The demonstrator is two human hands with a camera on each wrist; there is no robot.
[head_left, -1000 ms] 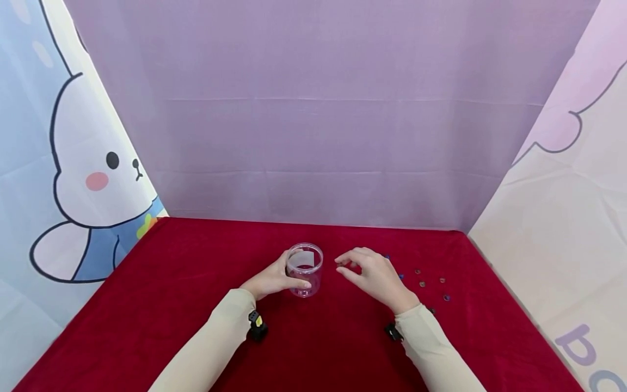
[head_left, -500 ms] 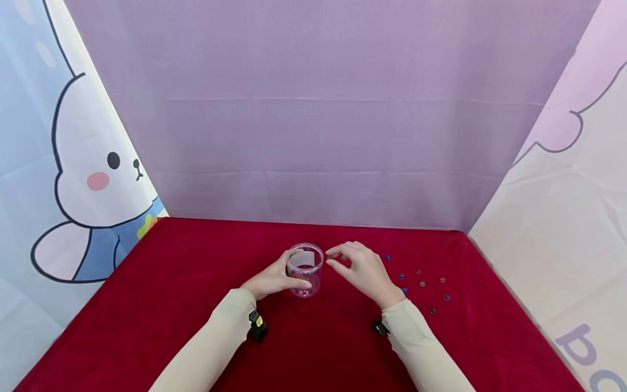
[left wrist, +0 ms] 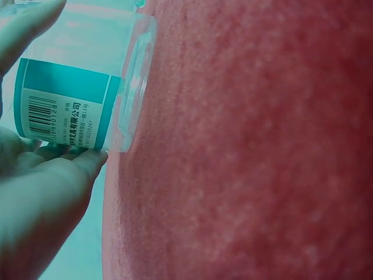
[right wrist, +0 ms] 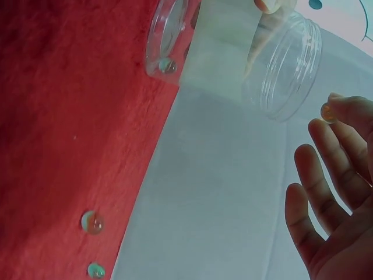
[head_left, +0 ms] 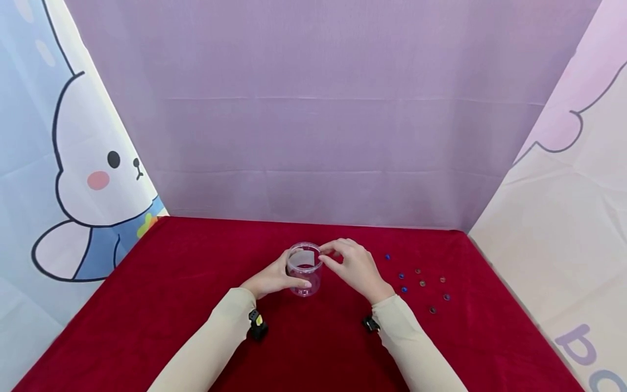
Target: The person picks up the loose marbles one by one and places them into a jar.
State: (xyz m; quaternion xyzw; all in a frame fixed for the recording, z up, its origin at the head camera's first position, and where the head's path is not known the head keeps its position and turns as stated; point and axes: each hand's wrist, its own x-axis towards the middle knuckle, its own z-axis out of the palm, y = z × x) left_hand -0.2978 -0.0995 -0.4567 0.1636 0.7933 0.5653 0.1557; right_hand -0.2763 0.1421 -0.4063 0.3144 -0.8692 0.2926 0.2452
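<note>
We see the left hand [head_left: 275,280] clamped around a clear plastic jar [head_left: 305,279], with the thumb on the near side and the fingers behind. The jar stands upright on the red cloth [head_left: 147,305], between the two hands, and its mouth is uncovered. On its wall, by the fingertips of the left hand, we can read a barcode label [left wrist: 65,105]. The right hand [head_left: 356,269] is at the other side of the jar; its thumb and index finger are together on a small glass marble [right wrist: 327,112], which looks orange. This marble is held just beside the rim, outside of the mouth, while the other fingers of this hand are spread apart.

Low in the jar, on the side toward the right hand, we notice one more marble [right wrist: 168,64], seen through the clear plastic.

To the right of the right hand, eight loose marbles [head_left: 422,283] lie scattered on the cloth; the three nearest to the hand are blue, and the others look brownish or dark. Beyond both hands hangs a plain purple curtain [head_left: 313,136], and far to the left of the left hand we see a cartoon animal print [head_left: 105,190].
</note>
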